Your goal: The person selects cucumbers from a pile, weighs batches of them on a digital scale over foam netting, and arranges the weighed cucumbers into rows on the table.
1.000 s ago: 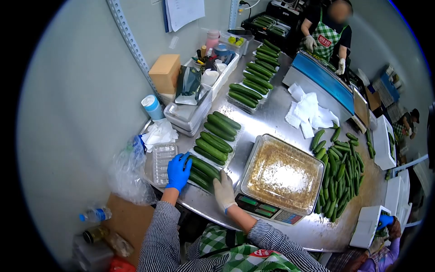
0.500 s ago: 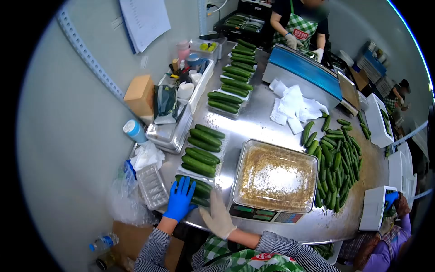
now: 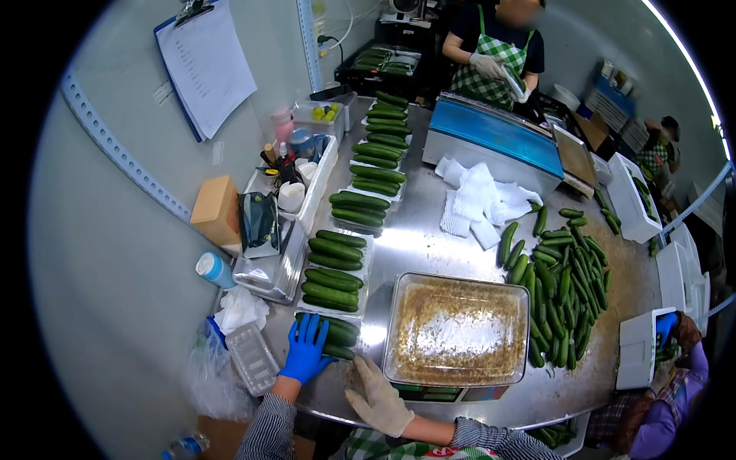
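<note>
My left hand [image 3: 307, 351], in a blue glove, lies spread over the nearest pair of cucumbers [image 3: 338, 331], its fingers apart. Just to the right is my right hand [image 3: 377, 400], in a pale glove, with thumb and fingers apart and nothing held. Its fingertips are close to the end of the lower cucumber; whether they touch is unclear. Further pairs of cucumbers [image 3: 331, 287] lie on white trays in a column running away from me. An empty clear tray [image 3: 253, 359] rests left of my left hand.
A scale with a stained metal pan [image 3: 458, 330] stands right of my hands. Beyond it are a cucumber pile [image 3: 563, 291], white cloths [image 3: 483, 201] and a blue-topped machine [image 3: 497, 138]. Plastic containers [image 3: 268, 268] line the left edge. A co-worker [image 3: 494, 57] stands at the back, another [image 3: 667, 399] at lower right.
The view has shifted. My right hand has come off the nearest cucumbers and opened, while my left hand has stayed on them. The co-worker at the back has lifted a tray.
</note>
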A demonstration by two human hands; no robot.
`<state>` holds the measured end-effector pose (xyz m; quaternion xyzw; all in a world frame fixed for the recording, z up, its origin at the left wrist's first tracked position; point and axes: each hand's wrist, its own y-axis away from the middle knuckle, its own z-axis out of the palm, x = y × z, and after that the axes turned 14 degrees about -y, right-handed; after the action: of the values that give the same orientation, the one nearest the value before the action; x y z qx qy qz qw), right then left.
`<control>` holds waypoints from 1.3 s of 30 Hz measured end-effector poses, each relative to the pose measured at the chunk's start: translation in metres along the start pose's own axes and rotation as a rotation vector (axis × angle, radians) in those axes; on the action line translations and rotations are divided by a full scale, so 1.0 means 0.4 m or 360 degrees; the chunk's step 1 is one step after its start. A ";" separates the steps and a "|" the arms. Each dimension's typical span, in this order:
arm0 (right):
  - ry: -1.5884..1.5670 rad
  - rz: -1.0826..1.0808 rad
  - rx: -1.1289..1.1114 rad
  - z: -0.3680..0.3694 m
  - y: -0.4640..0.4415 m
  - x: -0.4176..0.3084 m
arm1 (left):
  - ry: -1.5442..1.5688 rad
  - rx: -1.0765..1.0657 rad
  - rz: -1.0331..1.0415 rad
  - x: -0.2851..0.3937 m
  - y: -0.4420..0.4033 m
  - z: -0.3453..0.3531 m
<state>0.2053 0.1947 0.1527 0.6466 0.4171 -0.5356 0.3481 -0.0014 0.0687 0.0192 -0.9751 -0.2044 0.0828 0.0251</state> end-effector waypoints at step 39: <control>-0.0141 0.0218 0.0013 -0.178 0.091 -0.095 | 0.0274 0.0026 -0.0214 0.042 -0.111 -0.113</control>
<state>0.2642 0.2373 0.2033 0.6508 0.3537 -0.5402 0.3994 0.0040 0.1154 0.0648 -0.9624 -0.2656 -0.0014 0.0558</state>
